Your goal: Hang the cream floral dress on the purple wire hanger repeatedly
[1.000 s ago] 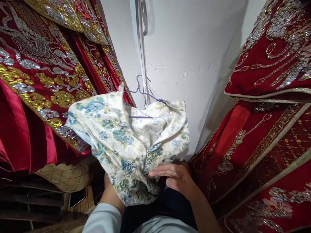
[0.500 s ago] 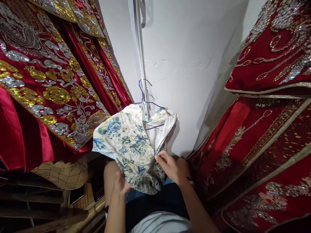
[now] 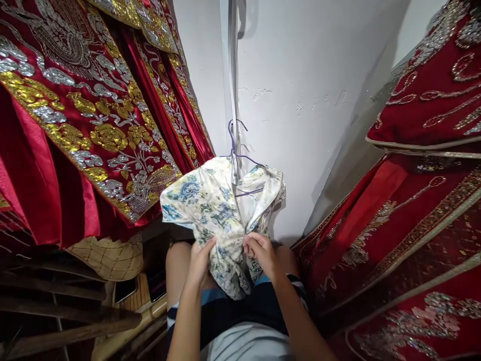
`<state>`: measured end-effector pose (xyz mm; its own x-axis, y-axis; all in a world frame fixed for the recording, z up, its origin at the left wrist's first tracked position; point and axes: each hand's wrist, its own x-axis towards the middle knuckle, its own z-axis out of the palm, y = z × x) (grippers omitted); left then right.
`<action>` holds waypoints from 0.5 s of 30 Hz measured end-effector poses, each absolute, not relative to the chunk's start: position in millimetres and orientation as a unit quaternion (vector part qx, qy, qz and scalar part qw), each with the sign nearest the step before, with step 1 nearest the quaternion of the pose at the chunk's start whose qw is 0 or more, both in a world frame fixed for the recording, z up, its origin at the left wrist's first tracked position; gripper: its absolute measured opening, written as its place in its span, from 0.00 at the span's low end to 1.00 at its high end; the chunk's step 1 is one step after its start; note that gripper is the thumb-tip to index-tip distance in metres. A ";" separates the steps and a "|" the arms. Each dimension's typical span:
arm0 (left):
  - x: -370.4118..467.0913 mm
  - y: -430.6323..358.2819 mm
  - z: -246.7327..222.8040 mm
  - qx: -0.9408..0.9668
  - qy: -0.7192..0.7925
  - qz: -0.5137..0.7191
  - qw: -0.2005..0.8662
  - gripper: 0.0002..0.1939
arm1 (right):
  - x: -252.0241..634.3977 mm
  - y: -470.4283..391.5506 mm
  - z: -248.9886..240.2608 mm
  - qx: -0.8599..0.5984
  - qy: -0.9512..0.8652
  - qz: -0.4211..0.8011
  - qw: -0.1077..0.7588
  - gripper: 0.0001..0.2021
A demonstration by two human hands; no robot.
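Observation:
A white floral blouse (image 3: 221,205) with blue and green flowers hangs on a purple hanger (image 3: 246,156) in front of me. Its neckline gapes in a V, and the lower part bunches up over my lap. My left hand (image 3: 199,263) grips the left side of the blouse, thumb on top of the fabric and the other fingers behind it. At the bottom of the V, my right hand (image 3: 261,250) pinches the front edge of the cloth.
Red garments with gold and silver sequins (image 3: 108,135) hang on the left, and other red beaded garments (image 3: 376,225) on the right. A metal pole (image 3: 230,75) runs down the white wall (image 3: 293,65). Low left are wooden slats (image 3: 67,316) and a phone-like dark object (image 3: 126,289).
My left hand has come up from beside the blouse and now grips its side. My right hand stays at the front edge. The whole view has shifted slightly.

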<state>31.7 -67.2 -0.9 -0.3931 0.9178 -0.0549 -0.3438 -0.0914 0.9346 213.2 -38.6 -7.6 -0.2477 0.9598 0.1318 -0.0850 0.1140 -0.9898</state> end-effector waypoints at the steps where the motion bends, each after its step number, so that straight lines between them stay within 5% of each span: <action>1: 24.4 -64.7 -1.8 0.289 0.508 0.715 0.384 0.24 | 215.3 -39.5 -5.8 -0.391 -0.558 0.545 0.487 0.16; 4: 18.7 -62.2 -9.0 0.286 0.510 0.793 0.172 0.20 | 217.1 -41.8 -2.8 -0.400 -0.543 0.554 0.488 0.15; 10: 67.2 -63.3 -26.9 0.569 0.455 0.602 0.326 0.09 | 197.2 -31.5 10.2 -0.370 -0.614 0.572 0.400 0.09; 15: 81.6 -51.5 -32.8 0.589 0.504 0.577 0.257 0.12 | 196.5 2.7 69.5 -0.348 -0.573 0.588 0.452 0.10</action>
<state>81.6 -51.5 -32.8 -0.1734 0.8904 0.4208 0.2962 -0.3604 0.8845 196.5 2.7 69.5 -0.3480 0.9311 0.1089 -0.1331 0.0659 -0.9889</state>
